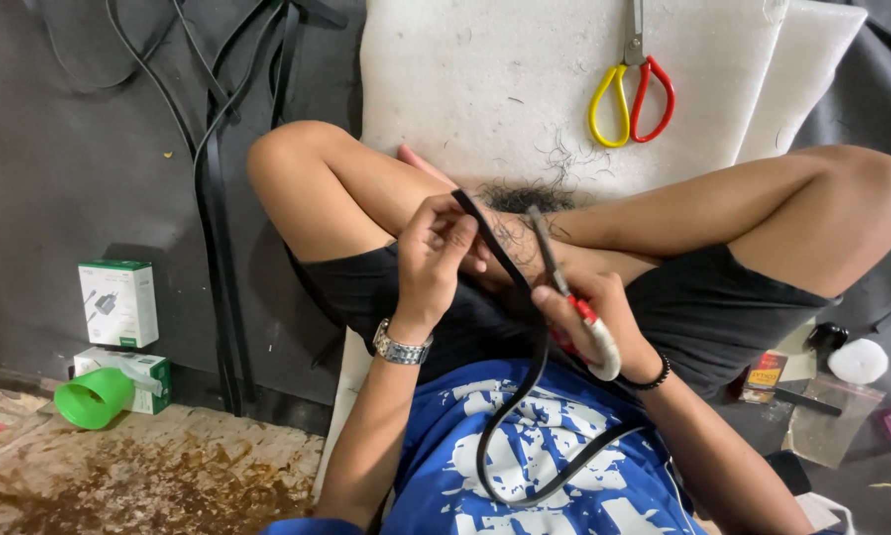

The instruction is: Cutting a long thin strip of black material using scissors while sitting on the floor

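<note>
I sit cross-legged and look down at my lap. My left hand (436, 260), with a metal watch on the wrist, pinches a black strap (538, 372) near its upper end. The strap loops down over my blue shirt and back up. My right hand (592, 319) grips a pair of scissors with red and white handles (589, 332); its blades point up beside the strap. Dark trimmings lie on the white foam pad (495, 89) past my shins.
A second pair of scissors with yellow and red handles (632, 99) lies on the pad. Black straps (218, 198) hang at the left. Two green-and-white boxes (118, 302), a green cup (94, 398), a white round lid (858, 361) and a plastic bag (824, 421) lie around.
</note>
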